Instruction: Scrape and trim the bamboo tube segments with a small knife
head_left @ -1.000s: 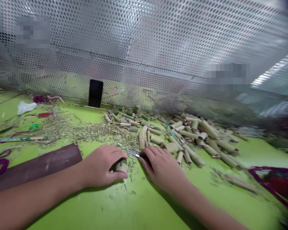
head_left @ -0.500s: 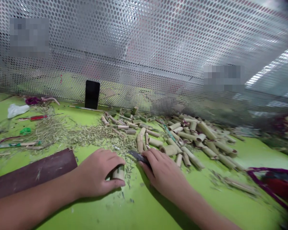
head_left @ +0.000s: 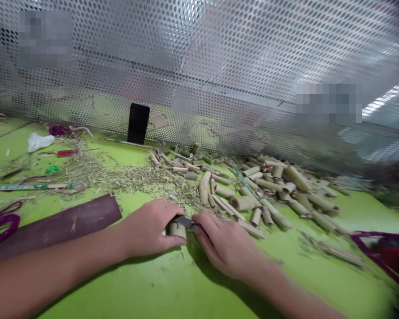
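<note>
Bamboo piece (head_left: 177, 230) on the green surface (head_left: 166, 288), clamped in my left hand (head_left: 149, 228), likely so it won't roll; right hand (head_left: 224, 241) grips a knife (head_left: 186, 222) at the piece's upper edge, contact unclear

Left grip (head_left: 151, 228) arched, right grip (head_left: 223, 241) tightly curled near it, forearms (head_left: 76, 261) angled inward.

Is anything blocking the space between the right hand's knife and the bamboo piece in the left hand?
Nothing visible does. The knife in the right hand overlaps the top of the bamboo piece, held by the left hand; contact is unclear.
</note>
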`<state>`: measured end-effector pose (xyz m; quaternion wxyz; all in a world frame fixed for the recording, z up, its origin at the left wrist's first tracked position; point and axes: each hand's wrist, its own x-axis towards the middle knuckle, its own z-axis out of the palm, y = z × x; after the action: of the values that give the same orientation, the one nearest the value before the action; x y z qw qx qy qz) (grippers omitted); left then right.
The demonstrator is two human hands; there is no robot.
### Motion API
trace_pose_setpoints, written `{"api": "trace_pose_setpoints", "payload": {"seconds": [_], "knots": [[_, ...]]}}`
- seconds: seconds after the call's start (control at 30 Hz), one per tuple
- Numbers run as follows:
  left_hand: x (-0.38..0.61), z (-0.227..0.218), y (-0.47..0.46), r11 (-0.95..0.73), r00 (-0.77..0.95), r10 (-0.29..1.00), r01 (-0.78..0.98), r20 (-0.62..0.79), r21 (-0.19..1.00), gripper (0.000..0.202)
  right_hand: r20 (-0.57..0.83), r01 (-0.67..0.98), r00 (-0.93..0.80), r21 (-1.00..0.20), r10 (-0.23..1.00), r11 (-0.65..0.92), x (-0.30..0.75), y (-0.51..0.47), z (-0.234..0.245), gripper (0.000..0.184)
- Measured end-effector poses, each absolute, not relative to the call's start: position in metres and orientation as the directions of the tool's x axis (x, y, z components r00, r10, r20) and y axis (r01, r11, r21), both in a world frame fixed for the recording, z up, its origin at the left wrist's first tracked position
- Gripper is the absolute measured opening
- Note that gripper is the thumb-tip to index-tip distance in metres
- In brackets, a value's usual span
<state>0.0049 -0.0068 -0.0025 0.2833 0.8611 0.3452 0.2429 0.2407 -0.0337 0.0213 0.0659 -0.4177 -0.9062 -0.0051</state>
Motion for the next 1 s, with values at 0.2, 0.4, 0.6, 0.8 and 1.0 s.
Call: {"api": "trace_pose_setpoints", "payload": {"seconds": [0.2,0.4,0.6,0.8,1.0], "knots": [[0.006,-0.002,-0.007,-0.617,0.648,0.726,0.468,0.229,0.632,0.034,0.096,0.767,-0.641,0.032,0.762,0.641,0.235,-0.035,0.021,0.027],[0.007,0.001,-0.008,-0.626,0.665,0.714,0.468,0.217,0.624,0.036,0.063,0.787,-0.617,0.021,0.784,0.617,0.232,-0.040,0.025,0.023],[0.007,0.000,-0.009,-0.653,0.681,0.693,0.454,0.237,0.607,0.039,0.057,0.785,-0.618,0.005,0.784,0.619,0.228,-0.041,0.028,0.024],[0.004,0.000,-0.010,-0.644,0.677,0.700,0.461,0.228,0.611,0.036,0.013,0.796,-0.604,-0.044,0.797,0.604,0.227,-0.042,0.031,0.024],[0.003,0.001,-0.009,-0.673,0.689,0.675,0.430,0.263,0.601,0.036,-0.092,0.826,-0.563,-0.094,0.822,0.555,0.227,-0.041,0.035,0.021]]}}
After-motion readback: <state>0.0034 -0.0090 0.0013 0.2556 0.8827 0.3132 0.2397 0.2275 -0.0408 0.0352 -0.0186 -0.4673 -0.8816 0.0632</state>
